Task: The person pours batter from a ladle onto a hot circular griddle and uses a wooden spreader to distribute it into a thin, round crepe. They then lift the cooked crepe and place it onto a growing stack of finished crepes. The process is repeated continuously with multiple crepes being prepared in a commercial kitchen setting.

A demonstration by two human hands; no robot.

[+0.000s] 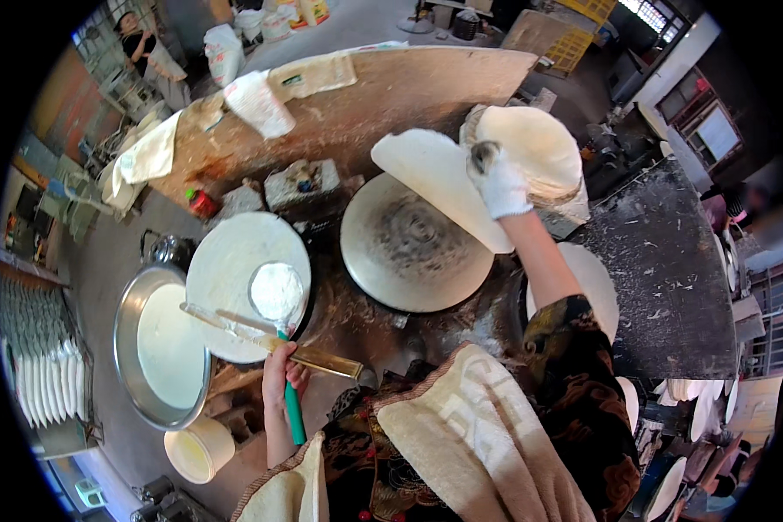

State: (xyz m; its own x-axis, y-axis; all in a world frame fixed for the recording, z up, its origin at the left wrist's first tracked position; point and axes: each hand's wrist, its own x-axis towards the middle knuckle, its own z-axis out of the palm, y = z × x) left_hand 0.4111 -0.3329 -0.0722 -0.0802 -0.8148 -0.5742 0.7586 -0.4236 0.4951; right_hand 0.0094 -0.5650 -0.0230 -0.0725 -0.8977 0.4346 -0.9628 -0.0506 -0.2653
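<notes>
My left hand [285,378] is closed round the green handle of a ladle [294,409] and a long flat wooden spreader [326,361]. White batter fills the ladle's bowl, which is over the left round griddle [226,235], whose surface looks pale and coated. In a white glove, my right hand [501,184] grips a thin round pancake [431,170], folded up at an angle above the middle griddle [418,261]. That griddle shows a darkened centre. Something dark at the glove's fingers cannot be made out. Behind the glove rises a stack of pancakes [539,143].
A metal basin of batter [130,374] and a cream bucket [200,448] stand at left. A curved board [391,83] draped with cloths walls off the far side. At right lies a dark tabletop [657,270], beside another pale round surface [587,283]. A person [152,56] stands far left.
</notes>
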